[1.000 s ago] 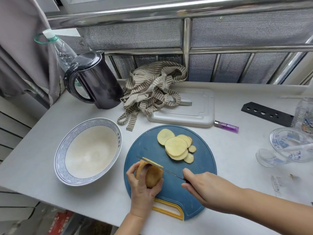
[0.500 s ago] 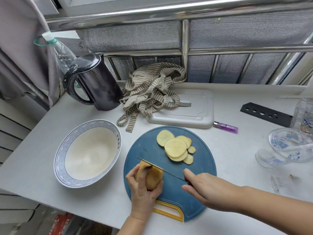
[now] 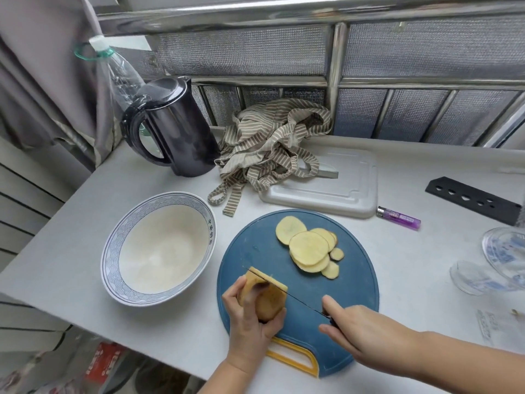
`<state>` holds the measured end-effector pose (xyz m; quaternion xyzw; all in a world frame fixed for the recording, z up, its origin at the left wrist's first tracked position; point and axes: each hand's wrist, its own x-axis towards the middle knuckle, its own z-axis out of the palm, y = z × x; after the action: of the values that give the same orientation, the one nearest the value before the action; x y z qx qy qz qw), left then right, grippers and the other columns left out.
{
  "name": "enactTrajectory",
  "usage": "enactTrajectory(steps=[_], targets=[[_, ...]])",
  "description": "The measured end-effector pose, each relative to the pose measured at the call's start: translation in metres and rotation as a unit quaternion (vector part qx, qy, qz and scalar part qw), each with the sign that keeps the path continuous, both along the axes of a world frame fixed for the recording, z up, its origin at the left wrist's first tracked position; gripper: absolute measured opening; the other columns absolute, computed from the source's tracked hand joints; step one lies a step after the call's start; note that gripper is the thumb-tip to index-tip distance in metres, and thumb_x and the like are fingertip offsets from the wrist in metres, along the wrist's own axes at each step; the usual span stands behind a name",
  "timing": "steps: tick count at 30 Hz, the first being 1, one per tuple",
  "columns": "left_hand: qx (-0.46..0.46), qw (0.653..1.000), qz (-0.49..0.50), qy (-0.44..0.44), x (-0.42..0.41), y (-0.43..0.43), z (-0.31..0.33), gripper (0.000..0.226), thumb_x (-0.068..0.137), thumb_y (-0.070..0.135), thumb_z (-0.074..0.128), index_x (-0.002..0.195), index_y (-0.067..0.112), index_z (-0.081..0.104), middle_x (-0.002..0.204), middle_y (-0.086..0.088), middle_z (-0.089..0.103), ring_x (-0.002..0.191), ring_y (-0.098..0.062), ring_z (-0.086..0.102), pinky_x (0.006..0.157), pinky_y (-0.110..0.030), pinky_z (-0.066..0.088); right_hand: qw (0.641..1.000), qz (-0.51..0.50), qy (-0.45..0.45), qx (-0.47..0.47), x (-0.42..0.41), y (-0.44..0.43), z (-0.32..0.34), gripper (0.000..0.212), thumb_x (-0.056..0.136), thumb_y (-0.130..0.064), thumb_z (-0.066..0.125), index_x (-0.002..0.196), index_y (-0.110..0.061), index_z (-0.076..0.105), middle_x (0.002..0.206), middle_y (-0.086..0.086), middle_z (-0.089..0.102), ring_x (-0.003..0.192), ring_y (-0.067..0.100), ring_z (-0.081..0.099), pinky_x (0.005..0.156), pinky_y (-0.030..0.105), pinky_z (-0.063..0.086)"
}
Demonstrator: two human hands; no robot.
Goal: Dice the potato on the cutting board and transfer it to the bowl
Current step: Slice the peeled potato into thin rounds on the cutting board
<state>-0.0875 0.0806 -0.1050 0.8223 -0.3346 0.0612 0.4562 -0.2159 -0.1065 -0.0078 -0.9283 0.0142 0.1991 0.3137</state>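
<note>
Blue plastic is your work surface: the round cutting board point(image 3: 252, 245) lies on the grey counter point(image 3: 71, 265), just beside the bowl point(image 3: 112, 251), which holds no potato yet. Your left hand point(image 3: 250, 328) curls round the remaining potato point(image 3: 268, 304) chunk at the board's near left. Your right hand point(image 3: 362, 327) is clenched on the handle of the knife point(image 3: 301, 298), whose blade sits in the top of the chunk with 1 slice partly parted. A pile of round slices point(image 3: 308, 248) lies further back on the board.

Watch your left fingers: they sit close to the blade, and the chunk is short and rounded, so it could roll under pressure and bring the edge onto them. The board's yellow handle lies near the counter's front edge, so a hard push might shift it.

Your right hand hides the knife handle entirely. How deep the blade has gone cannot be told, and neither can where your left fingertips lie behind the chunk.
</note>
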Motion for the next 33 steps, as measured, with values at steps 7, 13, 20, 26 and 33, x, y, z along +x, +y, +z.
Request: enactTrajectory(steps=[7,13,20,26,33], targets=[[-0.006,1.000,0.003,-0.016,0.002,0.000,-0.002,0.065,0.082,0.063,0.057,0.138,0.059,0.024,0.127,0.010,0.022,0.117,-0.024,0.041,0.100,-0.032,0.043,0.999,0.001,-0.010,-0.041,0.001,0.003,-0.006,0.022,0.103,-0.040,0.028,0.095,-0.020,0.027,0.073,0.005,0.050,0.062,0.025,0.041,0.062,0.041,0.037],[0.004,1.000,0.013,-0.021,0.000,-0.001,-0.004,0.061,0.074,0.046,0.065,0.127,0.042,0.036,0.126,-0.001,0.029,0.119,-0.022,0.037,0.099,-0.046,0.036,0.999,0.011,-0.011,-0.038,0.013,0.002,-0.002,0.020,0.104,-0.034,0.031,0.094,-0.017,0.028,0.070,0.003,0.044,0.060,0.024,0.037,0.061,0.038,0.034],[-0.015,1.000,0.013,-0.011,-0.001,-0.002,-0.002,0.060,0.071,0.045,0.066,0.124,0.043,0.038,0.122,0.006,0.027,0.121,-0.025,0.039,0.101,-0.033,0.042,0.999,0.013,-0.015,-0.044,0.036,0.007,-0.001,0.018,0.104,-0.031,0.034,0.094,-0.018,0.028,0.065,-0.004,0.037,0.054,0.015,0.034,0.051,0.027,0.027],[-0.021,1.000,0.016,0.013,-0.001,-0.002,-0.001,0.060,0.069,0.047,0.068,0.121,0.047,0.040,0.119,0.017,0.022,0.120,-0.028,0.043,0.096,-0.035,0.045,0.999,0.004,-0.022,-0.043,0.041,0.010,-0.006,0.018,0.104,-0.033,0.034,0.095,-0.017,0.030,0.066,-0.003,0.039,0.057,0.016,0.038,0.054,0.032,0.031],[-0.016,0.999,0.003,0.045,0.000,0.000,0.002,0.060,0.067,0.052,0.070,0.119,0.060,0.040,0.133,0.028,0.018,0.120,-0.024,0.043,0.095,-0.027,0.039,1.000,-0.004,-0.014,-0.024,0.029,0.014,-0.007,0.019,0.104,-0.035,0.033,0.094,-0.020,0.028,0.071,-0.003,0.041,0.062,0.017,0.038,0.062,0.038,0.036]])
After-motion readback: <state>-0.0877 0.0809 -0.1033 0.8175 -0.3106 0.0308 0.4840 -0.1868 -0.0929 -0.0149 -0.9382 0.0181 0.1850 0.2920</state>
